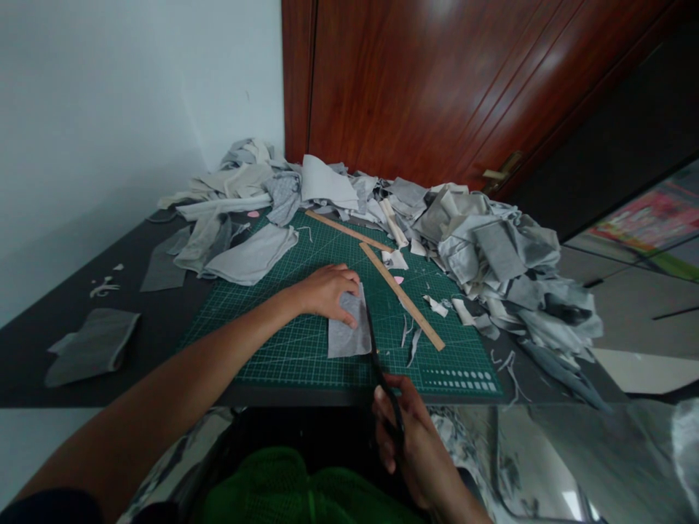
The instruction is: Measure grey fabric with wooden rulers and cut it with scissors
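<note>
My left hand [330, 290] presses a small grey fabric piece [348, 336] onto the green cutting mat [273, 320], its fingers curled over the upper part of the cloth. In my right hand [407, 429], at the front edge of the table, are black scissors [381, 372], with my fingers wrapped round the handles. The blades point away from me and lie along the right edge of the fabric piece. Whether the blades are apart cannot be made out. Thin cut strips [413, 346] of cloth lie on the mat to the right of the scissors.
Two wooden rulers lie on the mat, one nearer [401, 295] and one farther [349, 231]. Heaped fabric scraps [486, 247] fill the right side and back. A folded grey cloth [92, 346] lies at the left. A wooden door [415, 87] stands behind the table.
</note>
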Available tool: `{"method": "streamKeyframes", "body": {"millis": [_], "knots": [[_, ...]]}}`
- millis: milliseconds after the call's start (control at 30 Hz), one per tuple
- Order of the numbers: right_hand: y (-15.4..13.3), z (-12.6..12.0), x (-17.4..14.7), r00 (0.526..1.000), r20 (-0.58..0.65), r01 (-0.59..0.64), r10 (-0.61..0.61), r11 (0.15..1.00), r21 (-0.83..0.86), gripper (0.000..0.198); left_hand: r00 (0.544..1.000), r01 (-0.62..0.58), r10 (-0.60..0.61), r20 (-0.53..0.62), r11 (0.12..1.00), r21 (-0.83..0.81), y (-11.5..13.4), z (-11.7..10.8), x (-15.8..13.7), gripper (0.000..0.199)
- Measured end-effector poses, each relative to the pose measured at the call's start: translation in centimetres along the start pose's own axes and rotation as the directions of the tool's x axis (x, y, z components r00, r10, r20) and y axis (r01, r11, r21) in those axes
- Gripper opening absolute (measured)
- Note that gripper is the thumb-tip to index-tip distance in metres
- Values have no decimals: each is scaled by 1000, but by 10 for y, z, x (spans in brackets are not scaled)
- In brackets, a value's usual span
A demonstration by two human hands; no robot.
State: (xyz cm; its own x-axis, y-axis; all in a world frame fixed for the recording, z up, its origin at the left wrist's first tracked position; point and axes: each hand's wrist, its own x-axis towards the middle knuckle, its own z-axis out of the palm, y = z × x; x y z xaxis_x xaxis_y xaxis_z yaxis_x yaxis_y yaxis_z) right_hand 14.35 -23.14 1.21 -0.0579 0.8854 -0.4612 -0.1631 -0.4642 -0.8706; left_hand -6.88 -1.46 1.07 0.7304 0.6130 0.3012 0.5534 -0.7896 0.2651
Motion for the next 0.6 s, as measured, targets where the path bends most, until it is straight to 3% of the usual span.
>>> {"method": "streamKeyframes", "body": {"millis": [600], "knots": [[1,-1,-1,999,29,17,-15,998,-55,64,1000,8,-8,-5,1000,11,0,0,0,59]]}}
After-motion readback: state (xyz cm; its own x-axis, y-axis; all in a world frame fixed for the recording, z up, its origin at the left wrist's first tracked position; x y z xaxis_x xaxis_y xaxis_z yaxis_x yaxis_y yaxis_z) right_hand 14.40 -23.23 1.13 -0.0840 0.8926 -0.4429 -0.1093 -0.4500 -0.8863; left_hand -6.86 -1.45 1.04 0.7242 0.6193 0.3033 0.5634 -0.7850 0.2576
